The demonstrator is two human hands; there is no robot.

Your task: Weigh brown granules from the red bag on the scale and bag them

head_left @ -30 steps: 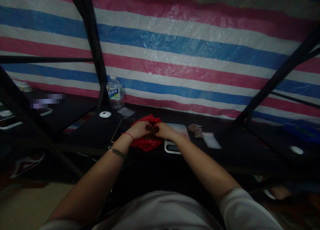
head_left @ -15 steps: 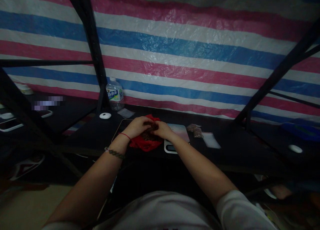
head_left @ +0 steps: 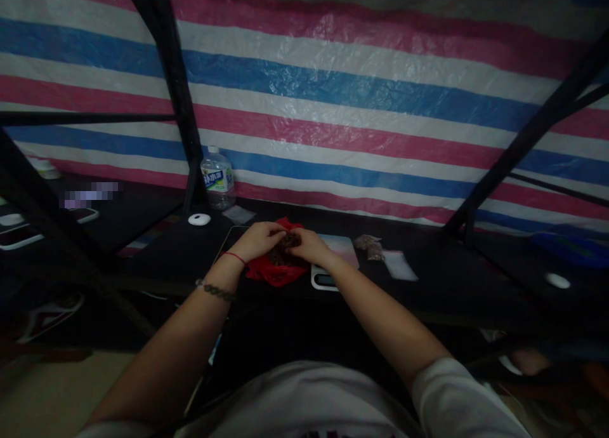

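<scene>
A red plastic bag (head_left: pixel 277 274) lies spread open on the black table, with a heap of small dark brown pieces (head_left: pixel 280 254) in it. My left hand (head_left: pixel 262 238) reaches over the heap from the left, thumb and fingers drawn together. From the right, my right hand (head_left: pixel 309 245) bends its fingers into the same pieces. What either set of fingertips pinches is too dark and small to make out. Just right of the bag sits a white kitchen scale (head_left: pixel 325 280), partly behind my right wrist; its pale, pastel-coloured top (head_left: pixel 343 249) shows beyond.
Small filled clear bags (head_left: pixel 373 247) and a flat translucent bag (head_left: pixel 400 265) lie right of the scale. At the back left stand a plastic bottle (head_left: pixel 219 181), another clear bag (head_left: pixel 239 214) and a white oval object (head_left: pixel 199 219). Black metal posts (head_left: pixel 178 89) frame the table before a striped sheet (head_left: pixel 333 120).
Both hands stay over the brown pieces, with only slight finger movement. The left thumb and fingers look closer together. The whole view has shifted a little.
</scene>
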